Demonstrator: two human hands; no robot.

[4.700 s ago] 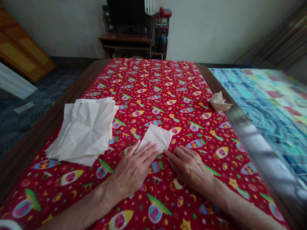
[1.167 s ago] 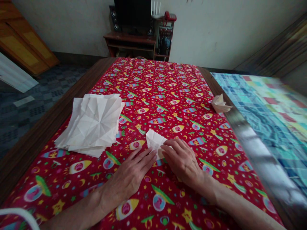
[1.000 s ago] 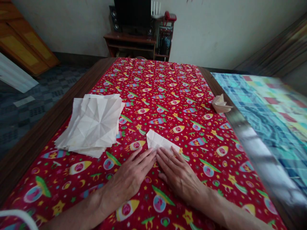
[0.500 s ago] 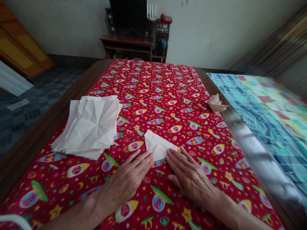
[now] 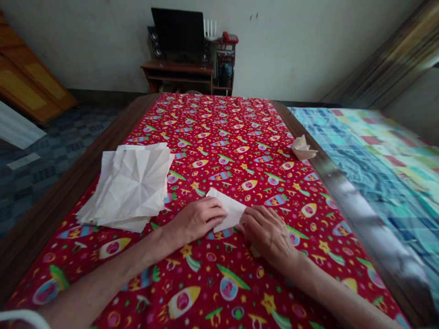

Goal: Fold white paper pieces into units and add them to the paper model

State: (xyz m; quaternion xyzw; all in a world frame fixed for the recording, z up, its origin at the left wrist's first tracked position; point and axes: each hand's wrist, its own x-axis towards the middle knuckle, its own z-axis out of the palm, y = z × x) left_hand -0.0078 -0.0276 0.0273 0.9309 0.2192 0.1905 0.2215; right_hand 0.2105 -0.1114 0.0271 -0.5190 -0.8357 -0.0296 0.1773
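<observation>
White paper [image 5: 229,211], folded, angular | creases unclear | left hand [image 5: 200,217], right hand [image 5: 269,230] pinching edges

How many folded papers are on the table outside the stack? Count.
2: the small folded sheet, between the left hand and right hand; the pointed paper piece, at the right edge of the red cloth. Any beneath the hands would be hidden.
</observation>
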